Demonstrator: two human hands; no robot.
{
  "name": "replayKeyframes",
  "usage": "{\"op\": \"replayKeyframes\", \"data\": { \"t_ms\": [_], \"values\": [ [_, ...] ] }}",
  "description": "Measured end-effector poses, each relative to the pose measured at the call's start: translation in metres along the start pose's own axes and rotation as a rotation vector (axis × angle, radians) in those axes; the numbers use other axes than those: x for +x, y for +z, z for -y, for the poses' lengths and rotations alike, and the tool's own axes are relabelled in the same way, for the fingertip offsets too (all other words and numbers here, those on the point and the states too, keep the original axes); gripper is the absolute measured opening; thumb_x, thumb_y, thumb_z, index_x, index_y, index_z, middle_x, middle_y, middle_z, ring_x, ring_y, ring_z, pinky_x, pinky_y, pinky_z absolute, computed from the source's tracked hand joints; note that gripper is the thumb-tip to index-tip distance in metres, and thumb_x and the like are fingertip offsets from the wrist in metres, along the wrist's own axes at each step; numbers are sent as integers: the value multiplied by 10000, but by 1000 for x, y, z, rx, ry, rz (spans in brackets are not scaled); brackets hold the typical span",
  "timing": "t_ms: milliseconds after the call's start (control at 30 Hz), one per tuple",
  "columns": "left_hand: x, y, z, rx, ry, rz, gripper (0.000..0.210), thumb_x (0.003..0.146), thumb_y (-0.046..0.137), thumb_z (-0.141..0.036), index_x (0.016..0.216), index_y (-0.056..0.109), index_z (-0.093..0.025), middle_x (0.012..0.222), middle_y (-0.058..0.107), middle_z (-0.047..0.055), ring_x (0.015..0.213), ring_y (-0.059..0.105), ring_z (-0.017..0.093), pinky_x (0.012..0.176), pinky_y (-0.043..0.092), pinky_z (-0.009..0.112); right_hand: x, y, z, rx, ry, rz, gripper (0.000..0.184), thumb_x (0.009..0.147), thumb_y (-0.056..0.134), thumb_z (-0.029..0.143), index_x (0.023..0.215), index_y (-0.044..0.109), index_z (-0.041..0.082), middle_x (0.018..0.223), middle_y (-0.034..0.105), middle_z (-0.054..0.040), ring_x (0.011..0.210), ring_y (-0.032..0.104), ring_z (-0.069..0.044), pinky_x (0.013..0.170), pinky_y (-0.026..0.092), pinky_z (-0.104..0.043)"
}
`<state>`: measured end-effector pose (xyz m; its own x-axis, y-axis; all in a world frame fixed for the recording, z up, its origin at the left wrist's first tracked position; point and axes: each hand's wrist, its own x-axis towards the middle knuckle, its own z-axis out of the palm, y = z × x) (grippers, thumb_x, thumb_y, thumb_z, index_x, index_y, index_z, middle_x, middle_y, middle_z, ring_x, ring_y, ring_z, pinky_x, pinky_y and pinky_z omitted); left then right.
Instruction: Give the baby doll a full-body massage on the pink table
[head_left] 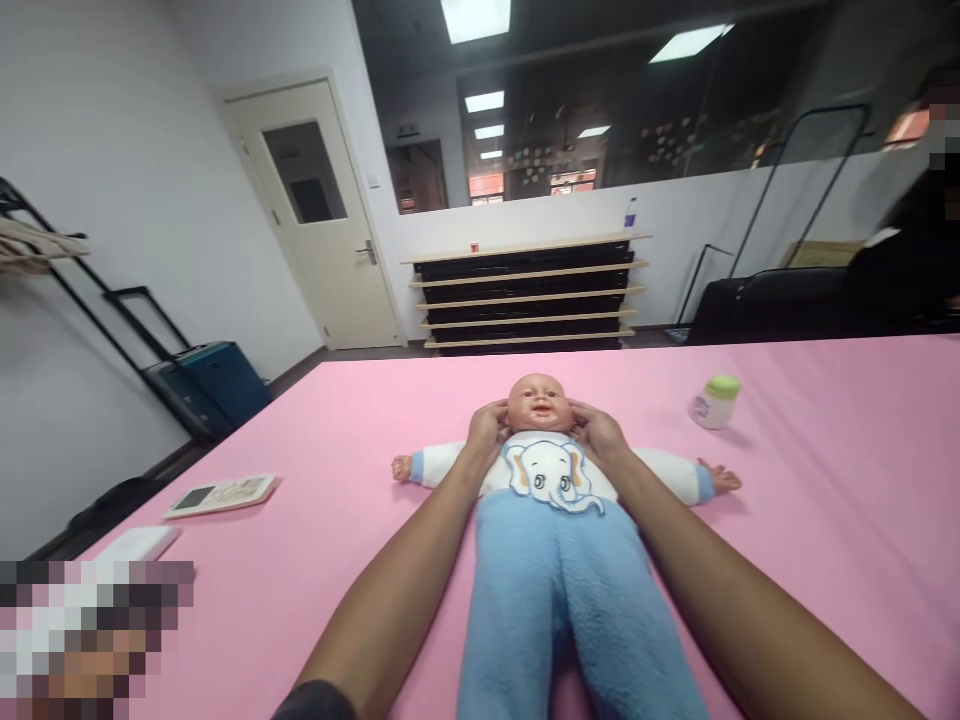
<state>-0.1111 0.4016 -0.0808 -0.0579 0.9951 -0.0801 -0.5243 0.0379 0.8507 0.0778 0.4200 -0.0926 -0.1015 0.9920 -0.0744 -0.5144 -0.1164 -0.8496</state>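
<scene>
A doll (559,525) lies on its back on the pink tabletop (337,420), from the centre of the frame down to the bottom edge, its head farthest from the viewer. The head (538,402) is bald, smooth and slightly glossy, with dark eyes looking forward and red lips parted. Its white top (541,440) carries a big elephant (551,472) with orange inside the ears and a trunk curling to the right. Light blue cuffs finish the sleeves, which stretch out to both sides, with the doll's small bare hands showing at the ends. The trousers (517,560) are a soft, fleecy blue; the legs part a little and run out of the frame at the bottom.

The person's left hand (487,428) is at the left side of the head and the right hand (600,432) at the right side, near the ears. The fingers are bent inward against the head, but their tips are partly hidden, so I cannot tell how far they close or whether they grip it or only rest there.

A bottle (715,403) with a green cap stands at right, well apart from the doll. At left lies a flat, pale device (221,495) with a dark panel, perhaps a calculator
</scene>
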Motion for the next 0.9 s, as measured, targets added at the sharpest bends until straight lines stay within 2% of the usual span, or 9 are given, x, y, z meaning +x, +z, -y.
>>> {"op": "replayKeyframes", "data": {
  "t_ms": [100, 233, 467, 633, 733, 900],
  "values": [
    [0, -2, 1, 7, 4, 2, 297, 637, 640, -117, 928, 703, -103, 723, 668, 58, 576, 564, 98, 586, 449, 219, -7, 6, 4, 16, 5, 1, 290, 690, 643, 111, 973, 696, 147, 791, 715, -44, 633, 622, -123, 571, 484, -215],
    [5, -5, 5, 36, 15, -28, 279, 651, 639, -109, 926, 691, -112, 696, 652, 44, 550, 553, 101, 563, 449, 227, -14, 13, 8, -9, 2, -68, 263, 692, 623, 120, 943, 698, 146, 771, 714, -45, 623, 616, -130, 548, 468, -225],
    [11, -6, 12, 90, 45, -70, 157, 646, 619, -113, 797, 661, -122, 557, 547, -15, 465, 482, 88, 498, 390, 216, -13, 17, 8, -33, 0, -117, 254, 594, 591, 52, 809, 702, 127, 574, 634, -12, 494, 523, -110, 482, 411, -225],
    [6, -4, 9, 141, 123, -127, 228, 661, 646, -123, 886, 688, -134, 695, 656, 23, 591, 586, 123, 565, 440, 226, -11, 15, 6, -38, -45, -144, 141, 655, 645, 172, 787, 692, 157, 652, 674, -14, 567, 569, -130, 528, 452, -240],
    [0, -1, 4, 143, 154, -121, 227, 685, 677, -157, 910, 696, -141, 769, 687, 36, 647, 608, 123, 596, 455, 216, -12, 14, 5, -45, -78, -124, 199, 663, 681, 254, 841, 699, 165, 724, 699, -10, 616, 592, -137, 547, 460, -237],
    [-7, 2, -1, 117, 55, -56, 349, 677, 648, -141, 1023, 678, -112, 713, 672, 49, 569, 598, 128, 529, 446, 223, -11, 12, 3, -100, -81, -85, 356, 634, 699, 240, 980, 703, 152, 748, 710, -21, 648, 610, -150, 545, 450, -228]
  ]
}}
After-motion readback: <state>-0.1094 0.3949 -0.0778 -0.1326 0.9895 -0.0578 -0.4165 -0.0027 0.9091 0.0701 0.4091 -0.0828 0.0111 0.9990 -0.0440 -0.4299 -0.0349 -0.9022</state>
